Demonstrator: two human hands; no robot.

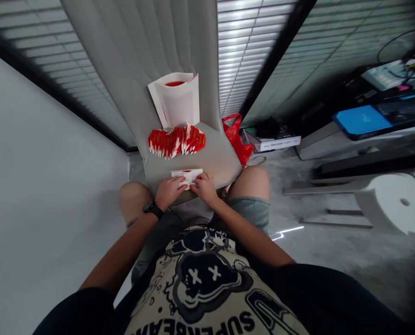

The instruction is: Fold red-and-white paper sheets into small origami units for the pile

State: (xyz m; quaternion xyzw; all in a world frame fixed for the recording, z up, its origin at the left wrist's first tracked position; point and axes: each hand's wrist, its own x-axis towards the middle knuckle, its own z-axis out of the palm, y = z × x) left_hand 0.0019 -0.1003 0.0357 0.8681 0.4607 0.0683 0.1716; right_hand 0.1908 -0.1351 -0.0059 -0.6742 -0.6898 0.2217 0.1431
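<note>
A small folded sheet of white paper, with a bit of red at its upper edge, lies near the front edge of the grey chair seat. My left hand wears a black watch and grips the sheet's left part, fingers pressed to the paper. On the right part, my right hand presses and pinches the same sheet. Behind it, a fanned row of folded red-and-white paper pieces spreads across the seat. A curled stack of white sheets, red showing inside, leans against the chair's backrest.
A red plastic bag and a flat white box sit on the floor right of the chair. A white plastic stool lies farther right. Window blinds hang behind; a white wall is at left.
</note>
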